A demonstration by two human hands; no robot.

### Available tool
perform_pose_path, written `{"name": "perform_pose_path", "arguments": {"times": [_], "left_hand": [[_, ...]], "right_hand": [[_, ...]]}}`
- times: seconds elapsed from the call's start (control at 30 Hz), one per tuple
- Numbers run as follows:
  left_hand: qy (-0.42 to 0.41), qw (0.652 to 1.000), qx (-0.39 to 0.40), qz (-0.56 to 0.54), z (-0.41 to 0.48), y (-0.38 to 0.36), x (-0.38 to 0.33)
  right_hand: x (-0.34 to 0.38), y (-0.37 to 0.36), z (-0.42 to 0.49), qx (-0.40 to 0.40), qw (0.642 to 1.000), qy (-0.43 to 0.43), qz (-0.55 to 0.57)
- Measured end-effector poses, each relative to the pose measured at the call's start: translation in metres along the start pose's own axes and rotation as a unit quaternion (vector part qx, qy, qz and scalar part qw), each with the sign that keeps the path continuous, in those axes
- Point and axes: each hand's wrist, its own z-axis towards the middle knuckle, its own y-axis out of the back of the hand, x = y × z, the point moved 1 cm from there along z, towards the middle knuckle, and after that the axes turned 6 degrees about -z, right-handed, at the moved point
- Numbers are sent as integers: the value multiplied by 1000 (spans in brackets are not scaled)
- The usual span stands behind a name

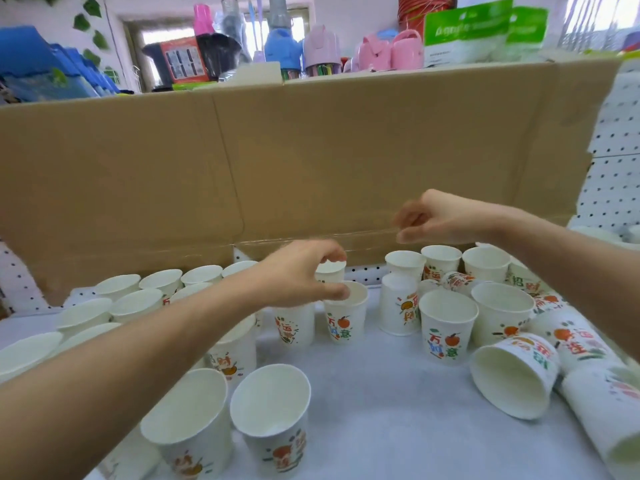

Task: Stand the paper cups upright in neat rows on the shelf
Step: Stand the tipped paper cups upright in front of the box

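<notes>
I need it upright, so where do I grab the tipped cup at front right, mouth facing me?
Probably grip the tipped cup across its printed side wall, coming from above: it lies on its side, and other cups crowd its right.

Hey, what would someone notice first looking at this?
White printed cups crowd the shelf, mostly upright at left, several tipped on their sides at right. A big cardboard sheet stands behind them. The left hand and right hand reach in above the middle cups.
</notes>
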Motion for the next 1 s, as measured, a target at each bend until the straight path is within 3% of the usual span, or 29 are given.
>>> {"name": "perform_pose_path", "arguments": {"times": [0.23, 0.5, 0.57, 0.67, 0.83, 1.0], "left_hand": [[-5, 998, 65, 2, 64, -42, -44], [52, 993, 109, 11, 91, -55, -45], [63, 993, 94, -23, 89, -49, -38], [98, 981, 41, -165, 81, -27, -20], [99, 929, -21, -355, 65, -1, -2], [127, 927, -77, -343, 52, -8, 6]], "right_hand": [[-26, -21, 19, 103, 983, -24, -152], [-32, -29, 40, 135, 982, 18, -129], [-32, -25, 38, 115, 988, 32, -97], [-32, -13, 27, 73, 996, 46, 33], [-21, -6, 13, 112, 972, 52, 202], [-15, -13, 21, 50, 967, 20, 249]]}}
